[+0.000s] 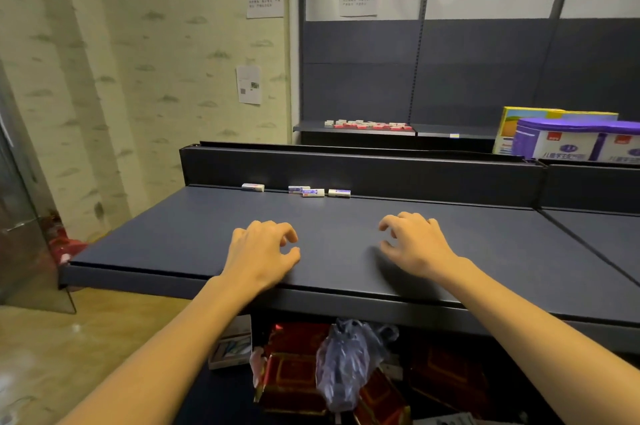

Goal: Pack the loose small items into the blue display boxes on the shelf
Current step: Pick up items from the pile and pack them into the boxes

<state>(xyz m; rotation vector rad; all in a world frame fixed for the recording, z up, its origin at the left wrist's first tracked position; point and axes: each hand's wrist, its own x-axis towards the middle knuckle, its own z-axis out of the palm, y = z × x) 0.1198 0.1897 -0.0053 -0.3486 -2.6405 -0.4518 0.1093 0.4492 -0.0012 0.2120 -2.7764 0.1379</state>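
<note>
Nearest to you, below the front lip of the dark shelf (180,237), red cartons (294,376) and a crumpled plastic bag (346,362) are sitting in the shadowed space underneath. On the shelf itself, your left hand (261,249) and right hand (414,244) are hovering or resting near the front edge, well apart from each other, fingers loosely curled and holding nothing. Farther back, four small white erasers (313,192) are lying loose along the rear upright of the shelf: one (253,187) apart at the left, three close together toward the middle. No blue display box is showing on this shelf, so you are standing at the outset of the gathering step, by this reading. The next move is calling for a reach across the full depth of the shelf and a fingertip pinch on each small block, since they are lying flat against the back wall. Beyond, on a distant shelf, a row of red-and-white small packs (369,125) is lying, and purple-wrapped packages (575,140) are standing at the right.
</note>
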